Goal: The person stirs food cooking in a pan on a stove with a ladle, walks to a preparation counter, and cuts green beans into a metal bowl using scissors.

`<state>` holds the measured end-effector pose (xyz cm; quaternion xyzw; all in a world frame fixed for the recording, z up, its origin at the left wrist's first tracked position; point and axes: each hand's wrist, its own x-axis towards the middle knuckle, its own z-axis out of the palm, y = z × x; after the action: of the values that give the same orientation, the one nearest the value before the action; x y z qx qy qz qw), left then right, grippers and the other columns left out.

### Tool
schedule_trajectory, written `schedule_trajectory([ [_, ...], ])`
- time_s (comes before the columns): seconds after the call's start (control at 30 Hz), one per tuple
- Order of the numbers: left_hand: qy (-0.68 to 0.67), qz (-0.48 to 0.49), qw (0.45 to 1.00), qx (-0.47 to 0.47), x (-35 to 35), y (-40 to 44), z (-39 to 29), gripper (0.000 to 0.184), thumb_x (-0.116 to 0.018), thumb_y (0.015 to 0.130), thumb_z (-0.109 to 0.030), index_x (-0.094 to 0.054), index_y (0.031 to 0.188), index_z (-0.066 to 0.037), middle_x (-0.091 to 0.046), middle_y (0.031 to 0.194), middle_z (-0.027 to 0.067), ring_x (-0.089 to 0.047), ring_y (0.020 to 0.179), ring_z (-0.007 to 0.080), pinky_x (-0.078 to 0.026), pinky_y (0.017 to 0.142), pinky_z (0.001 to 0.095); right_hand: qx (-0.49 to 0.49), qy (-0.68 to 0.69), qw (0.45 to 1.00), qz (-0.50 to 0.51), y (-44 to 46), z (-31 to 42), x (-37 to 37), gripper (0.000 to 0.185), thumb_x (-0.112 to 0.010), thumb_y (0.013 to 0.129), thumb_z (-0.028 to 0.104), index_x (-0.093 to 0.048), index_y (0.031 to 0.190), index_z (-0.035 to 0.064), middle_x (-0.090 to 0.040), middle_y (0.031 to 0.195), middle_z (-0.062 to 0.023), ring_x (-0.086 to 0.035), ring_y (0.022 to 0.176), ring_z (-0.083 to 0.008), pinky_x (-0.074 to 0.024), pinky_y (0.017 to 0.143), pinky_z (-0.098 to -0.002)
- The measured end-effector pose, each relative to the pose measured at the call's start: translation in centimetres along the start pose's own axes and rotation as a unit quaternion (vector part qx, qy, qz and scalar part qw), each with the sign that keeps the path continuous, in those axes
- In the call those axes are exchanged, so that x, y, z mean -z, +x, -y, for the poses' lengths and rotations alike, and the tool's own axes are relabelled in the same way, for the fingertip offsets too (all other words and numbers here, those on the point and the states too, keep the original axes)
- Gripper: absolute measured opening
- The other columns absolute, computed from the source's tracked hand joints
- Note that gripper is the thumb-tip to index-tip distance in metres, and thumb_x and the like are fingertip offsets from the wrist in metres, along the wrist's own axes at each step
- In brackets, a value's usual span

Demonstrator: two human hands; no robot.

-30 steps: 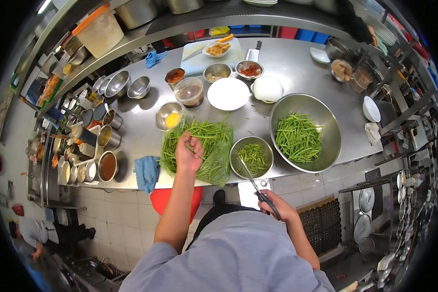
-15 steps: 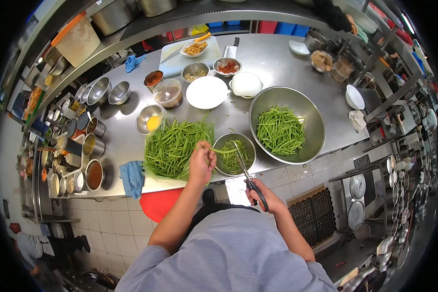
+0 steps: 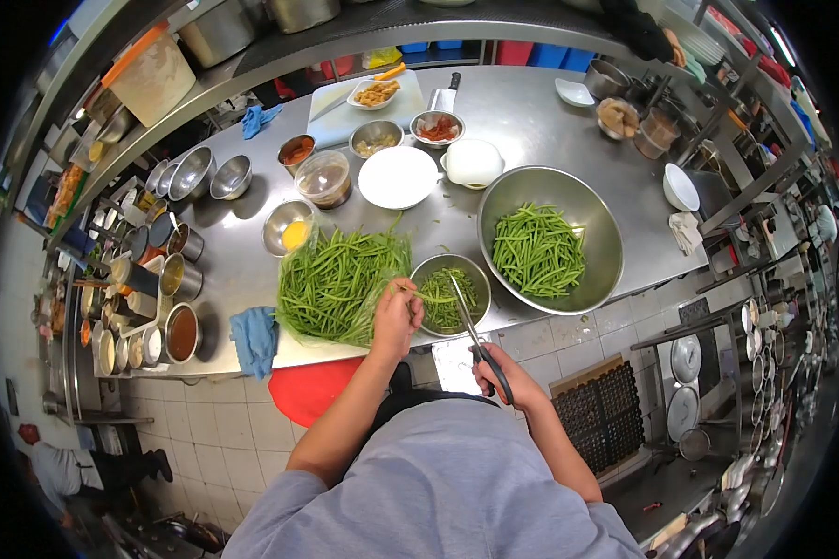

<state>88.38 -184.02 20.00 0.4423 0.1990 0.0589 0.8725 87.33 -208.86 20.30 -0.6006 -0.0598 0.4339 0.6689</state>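
My left hand (image 3: 396, 320) is closed on a few green beans (image 3: 431, 297), whose ends reach over a small steel bowl (image 3: 482, 270). Cut bean pieces (image 3: 446, 312) lie in that bowl. In my right hand (image 3: 515, 377) is a pair of scissors (image 3: 497, 373) with black handles, blades pointing up over the bowl; whether the blades touch the beans I cannot tell. A big pile of green beans (image 3: 331, 284) in a clear plastic bag sits left of my left hand. To the right, a large steel bowl (image 3: 606, 224) holds more green beans (image 3: 536, 252).
Behind stand a white plate (image 3: 398, 177), a bowl with egg yolk (image 3: 295, 235) and a cleaver (image 3: 441, 100). A blue cloth (image 3: 253, 340) hangs over the table's front edge. Sauce containers (image 3: 182, 333) crowd the left end. Another person (image 3: 70, 470) is at the far lower left.
My left hand has moved slightly right and down toward the small bowl, with the beans in it. The scissors have barely moved.
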Motion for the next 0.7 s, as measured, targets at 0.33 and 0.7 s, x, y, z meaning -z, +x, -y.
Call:
schedule_trajectory([
  [0.33,-0.065,-0.005,0.997,0.049,0.2,-0.5,1.6,0.023,-0.057,0.098,-0.022,-0.054,0.113,-0.005,-0.052,0.085,0.0012,-0.039,0.050,0.0066,-0.027,0.040,0.0207,-0.008,0.009,1.000,-0.016,0.3,-1.3,-0.2,0.041,-0.064,0.094,0.026,-0.046,0.123,0.0034,-0.048,0.071,0.0023,-0.045,0.059,-0.0068,-0.0409,0.055,-0.0237],
  [0.7,0.464,0.070,0.870,-0.151,2.0,1.7,1.1,0.021,-0.065,0.092,-0.021,-0.067,0.097,-0.001,-0.063,0.079,0.0048,-0.059,0.065,0.0174,-0.045,0.057,0.0302,-0.013,-0.166,0.983,-0.081,-0.4,-2.0,1.8,0.055,-0.072,0.088,0.029,-0.046,0.128,0.0014,-0.056,0.079,-0.0006,-0.049,0.070,-0.0080,-0.0401,0.062,-0.0250],
])
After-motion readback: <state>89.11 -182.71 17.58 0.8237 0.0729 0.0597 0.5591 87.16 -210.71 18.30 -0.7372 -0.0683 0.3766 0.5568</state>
